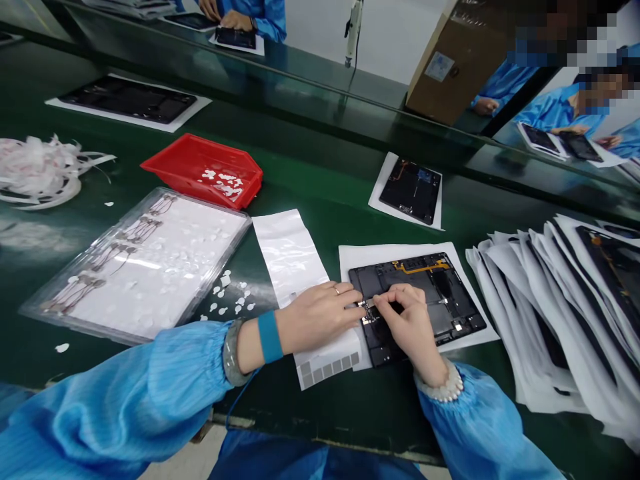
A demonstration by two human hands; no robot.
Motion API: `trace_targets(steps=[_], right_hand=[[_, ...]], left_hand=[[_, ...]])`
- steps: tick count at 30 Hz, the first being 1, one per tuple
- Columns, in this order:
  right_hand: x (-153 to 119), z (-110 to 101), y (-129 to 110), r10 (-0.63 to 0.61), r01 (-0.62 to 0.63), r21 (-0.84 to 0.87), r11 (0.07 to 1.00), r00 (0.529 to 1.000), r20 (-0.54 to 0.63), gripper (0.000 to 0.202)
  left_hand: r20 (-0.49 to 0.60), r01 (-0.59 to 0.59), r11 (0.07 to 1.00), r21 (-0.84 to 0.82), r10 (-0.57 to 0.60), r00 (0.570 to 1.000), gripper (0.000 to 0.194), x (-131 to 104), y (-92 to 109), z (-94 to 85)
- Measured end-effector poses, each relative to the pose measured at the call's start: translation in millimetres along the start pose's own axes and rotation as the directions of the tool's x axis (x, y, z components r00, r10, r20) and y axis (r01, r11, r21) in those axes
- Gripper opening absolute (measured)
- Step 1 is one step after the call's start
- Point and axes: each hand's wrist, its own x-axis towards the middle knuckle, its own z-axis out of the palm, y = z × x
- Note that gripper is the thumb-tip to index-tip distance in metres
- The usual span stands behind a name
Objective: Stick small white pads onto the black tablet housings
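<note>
An open tablet housing [425, 293] with a black inside, an orange flex cable [417, 267] and a small circuit board lies on a white sheet in front of me. My left hand [320, 313] rests flat, fingers stretched over the housing's left edge. Thumb and forefinger of my right hand [407, 317] are pinched together at the circuit board; whatever is between them is too small to make out. Under my left hand lies a white backing sheet [290, 247], with a strip of grey square pads [327, 369] at its near end.
To the left are a clear tray [200, 233] with small wired parts, a red bin [175, 160], loose white stickers [237, 300] and tangled tape strips [40, 170]. More housings [413, 190] lie behind, and a stack of sheets [540, 320] is at right. Co-workers sit across the bench.
</note>
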Motion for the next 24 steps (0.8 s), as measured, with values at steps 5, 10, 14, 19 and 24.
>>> trace_targets(steps=[5,10,14,19,24], right_hand=[[-0.8,0.5,-0.6,-0.003,0.003,-0.009,1.0,1.0,0.002,0.026],[-1.1,1.8,0.1,-0.015,0.015,-0.017,1.0,1.0,-0.012,0.026],[-1.3,2.5,0.0,-0.011,0.011,-0.014,1.0,1.0,-0.012,0.024],[-1.4,2.6,-0.9,-0.002,0.002,-0.012,1.0,1.0,-0.019,0.025],[-1.5,2.6,-1.4,0.0,0.0,-0.03,1.0,1.0,-0.01,0.027]], left_hand=[[-0.009,-0.004,1.0,-0.003,0.004,1.0,0.016,-0.3,-0.7,0.7],[-0.007,-0.003,1.0,-0.008,0.003,1.0,0.017,-0.5,-0.9,0.8],[-0.008,-0.002,1.0,-0.009,0.002,1.0,0.016,-1.0,-0.9,1.7],[0.011,0.019,1.0,-0.016,-0.019,1.0,0.019,-1.7,-1.2,6.8],[0.013,0.004,0.999,0.054,-0.004,1.0,0.027,-0.6,0.5,9.6]])
